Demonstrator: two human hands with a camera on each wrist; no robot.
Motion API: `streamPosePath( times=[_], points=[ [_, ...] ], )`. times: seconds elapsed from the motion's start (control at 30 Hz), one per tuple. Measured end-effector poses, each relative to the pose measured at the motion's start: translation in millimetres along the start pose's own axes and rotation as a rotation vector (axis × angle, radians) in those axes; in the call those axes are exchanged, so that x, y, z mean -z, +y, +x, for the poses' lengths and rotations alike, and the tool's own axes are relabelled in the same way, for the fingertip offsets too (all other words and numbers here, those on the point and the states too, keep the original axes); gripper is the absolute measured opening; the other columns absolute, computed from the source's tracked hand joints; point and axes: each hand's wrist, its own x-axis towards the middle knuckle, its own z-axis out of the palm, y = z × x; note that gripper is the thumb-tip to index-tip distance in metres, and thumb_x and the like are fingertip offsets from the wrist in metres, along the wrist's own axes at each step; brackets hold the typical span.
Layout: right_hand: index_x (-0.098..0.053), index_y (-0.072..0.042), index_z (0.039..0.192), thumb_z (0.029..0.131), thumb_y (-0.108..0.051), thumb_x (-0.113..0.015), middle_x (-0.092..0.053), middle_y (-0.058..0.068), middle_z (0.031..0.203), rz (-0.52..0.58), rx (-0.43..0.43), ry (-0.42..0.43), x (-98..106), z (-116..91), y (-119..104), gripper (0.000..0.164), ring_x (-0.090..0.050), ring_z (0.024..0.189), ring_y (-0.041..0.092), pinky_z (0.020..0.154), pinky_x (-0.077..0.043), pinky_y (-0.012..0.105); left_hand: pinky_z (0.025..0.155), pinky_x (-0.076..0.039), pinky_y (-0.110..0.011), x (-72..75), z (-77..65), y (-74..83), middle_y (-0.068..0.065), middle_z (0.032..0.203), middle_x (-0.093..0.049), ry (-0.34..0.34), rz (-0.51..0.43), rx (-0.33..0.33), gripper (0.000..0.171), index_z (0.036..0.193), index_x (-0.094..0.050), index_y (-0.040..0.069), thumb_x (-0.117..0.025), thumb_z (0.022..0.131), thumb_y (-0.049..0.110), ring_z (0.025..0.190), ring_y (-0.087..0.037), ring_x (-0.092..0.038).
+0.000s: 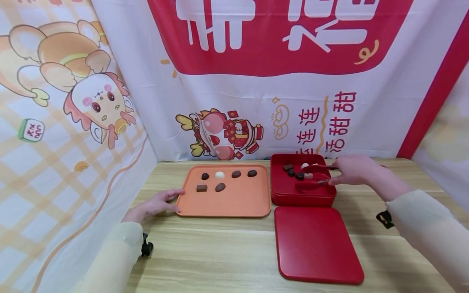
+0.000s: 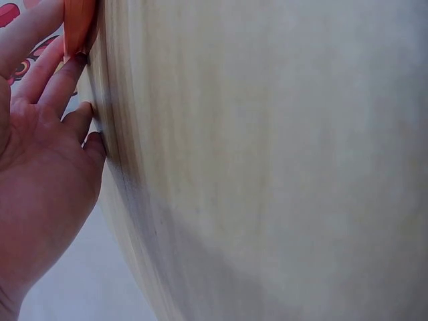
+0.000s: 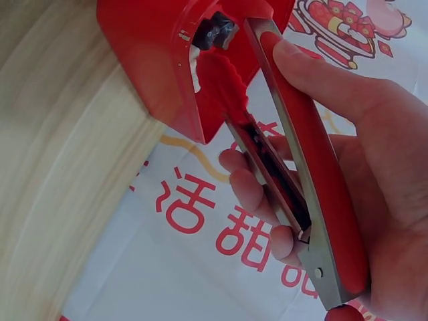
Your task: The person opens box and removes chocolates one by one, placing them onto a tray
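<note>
My left hand [image 1: 159, 203] touches the left rim of an orange tray [image 1: 227, 205], its fingers mostly straight. Several chocolates sit on the tray, among them a white one [image 1: 220, 175], a square brown one [image 1: 201, 188] and an oval brown one [image 1: 220, 187]. My right hand [image 1: 353, 170] grips red-handled tongs [image 3: 321, 194] from the right. Their two red tips are spread apart inside a red box [image 1: 302, 199], where several chocolates lie, including a dark one [image 1: 300, 176]. Whether the tips touch any chocolate is hard to tell.
A red lid [image 1: 316, 244] lies flat on the wooden table [image 1: 205, 252], in front of the box. Behind the table hangs a printed cloth [image 1: 227, 89], and another patterned cloth [image 1: 73, 162] runs along the left side.
</note>
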Motion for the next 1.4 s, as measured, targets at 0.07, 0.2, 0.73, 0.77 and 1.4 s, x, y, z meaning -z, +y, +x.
streamPosePath(
  times=[0.07,0.2,0.73,0.77,1.4],
  points=[
    [-0.068,0.003,0.110,0.077,-0.047,-0.078,-0.068,0.010,0.093,-0.003,-0.008,0.008,-0.1,-1.8,0.5,0.061,-0.063,0.082,0.027,0.073,-0.053,0.051,0.111,-0.020,-0.056,-0.2,0.2,-1.5,-0.027,0.154,-0.023,-0.003,0.002,0.003,0.076,0.149,-0.035,0.000,-0.075,0.086,0.014,0.141,-0.044,-0.018],
    [-0.068,0.003,0.110,0.076,-0.047,-0.079,-0.068,0.012,0.094,-0.027,-0.026,0.021,-0.9,-2.3,3.4,0.061,-0.063,0.083,0.029,0.073,-0.054,0.052,0.111,-0.020,-0.055,-0.2,0.5,-2.5,-0.027,0.154,-0.022,-0.003,-0.010,0.008,0.076,0.149,-0.035,0.001,-0.075,0.086,0.014,0.141,-0.044,-0.017],
    [-0.070,-0.001,0.109,0.075,-0.042,-0.081,-0.069,0.007,0.093,-0.031,0.014,0.041,0.6,-2.4,3.5,0.054,-0.063,0.083,0.026,0.075,-0.053,0.051,0.112,-0.018,-0.055,-0.3,1.8,-1.7,-0.024,0.155,-0.023,0.010,-0.001,0.031,0.076,0.149,-0.037,0.003,-0.076,0.085,0.016,0.142,-0.042,-0.016],
    [-0.071,-0.001,0.109,0.075,-0.041,-0.081,-0.068,0.007,0.092,-0.029,0.012,0.044,0.0,-2.5,3.9,0.053,-0.063,0.083,0.026,0.075,-0.053,0.051,0.112,-0.019,-0.055,-0.5,1.7,-1.4,-0.025,0.155,-0.023,0.008,0.004,0.028,0.076,0.149,-0.037,0.002,-0.075,0.085,0.016,0.142,-0.042,-0.017],
    [-0.071,-0.002,0.106,0.077,-0.042,-0.080,-0.066,0.001,0.085,0.044,0.001,-0.007,-4.2,-3.8,11.4,0.050,-0.059,0.073,0.017,0.070,-0.053,0.046,0.111,-0.020,-0.056,-1.4,-0.1,0.9,-0.026,0.154,-0.024,0.003,0.023,0.010,0.075,0.149,-0.036,0.002,-0.075,0.086,0.015,0.141,-0.044,-0.018]
  ],
)
